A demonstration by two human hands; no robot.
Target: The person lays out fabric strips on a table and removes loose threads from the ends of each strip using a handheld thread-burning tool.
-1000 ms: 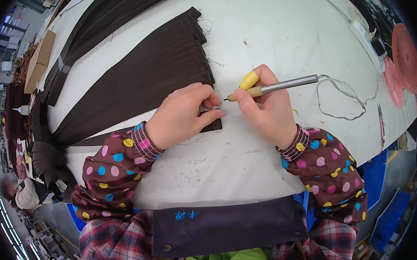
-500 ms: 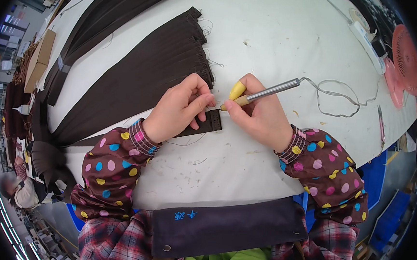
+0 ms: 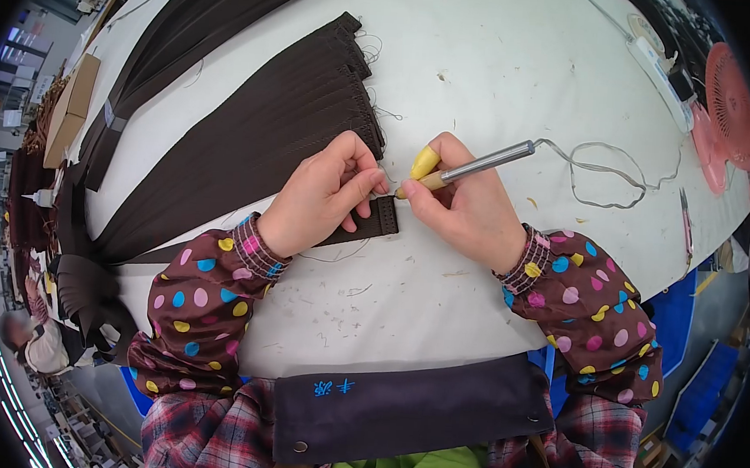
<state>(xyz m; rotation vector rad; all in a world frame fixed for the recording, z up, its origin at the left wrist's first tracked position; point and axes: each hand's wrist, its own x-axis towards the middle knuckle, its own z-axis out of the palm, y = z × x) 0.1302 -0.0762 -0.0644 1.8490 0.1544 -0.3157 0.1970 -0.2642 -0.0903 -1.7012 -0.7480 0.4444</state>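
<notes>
Over the stitched end of a dark brown strap (image 3: 383, 217), my left hand (image 3: 326, 187) is closed, thumb and forefinger pinched together. What the pinch holds, perhaps a thread, is too small to make out. My right hand (image 3: 469, 197), with a yellow cover on one finger, grips a corded soldering-iron-like pen (image 3: 498, 159) with a metal barrel and tan grip. The pen's tip is at the strap end, close to my left fingertips. A fanned stack of brown straps (image 3: 261, 122) lies beyond my left hand, loose threads trailing from the stitched ends.
More dark straps (image 3: 181, 29) lie at the far left of the white table (image 3: 491, 68). The pen's grey cord (image 3: 608, 202) loops at right, near tweezers (image 3: 686, 223), a power strip (image 3: 661, 80) and a pink fan (image 3: 731, 111). Another person (image 3: 44, 346) is at far left.
The pen and my right hand have shifted very slightly left. My left hand and the straps look the same.
</notes>
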